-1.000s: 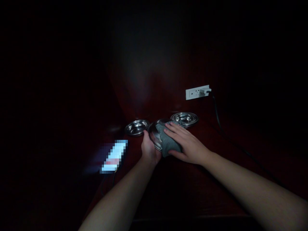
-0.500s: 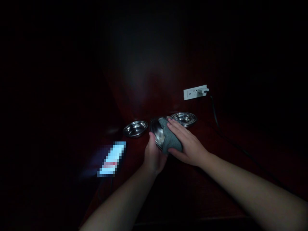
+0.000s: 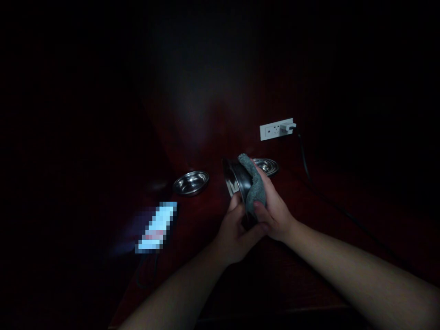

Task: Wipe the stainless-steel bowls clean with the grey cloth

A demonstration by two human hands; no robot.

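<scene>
A shiny steel bowl (image 3: 243, 178) is held up on its side above the dark red table, its rim toward the left. My left hand (image 3: 237, 231) grips the bowl's near lower edge, fingers at the rim. A folded grey-green cloth (image 3: 256, 190) lies against the bowl's outer base. My right hand (image 3: 273, 206) is closed over this cloth and presses it to the bowl, thumb on the near side. The right fingers are partly hidden behind the cloth.
One steel bowl (image 3: 191, 183) stands upright at the left back. More steel dishes (image 3: 270, 166), seemingly stacked, sit behind my right hand. A lit, blurred-out phone (image 3: 158, 228) lies at the left. A wall socket (image 3: 277, 129) holds a plug with a black cable (image 3: 304, 158) trailing right.
The held bowl has been turned from a slanted pose onto its side. My left hand has shifted right under it, and my right hand with the cloth has wrapped round the base.
</scene>
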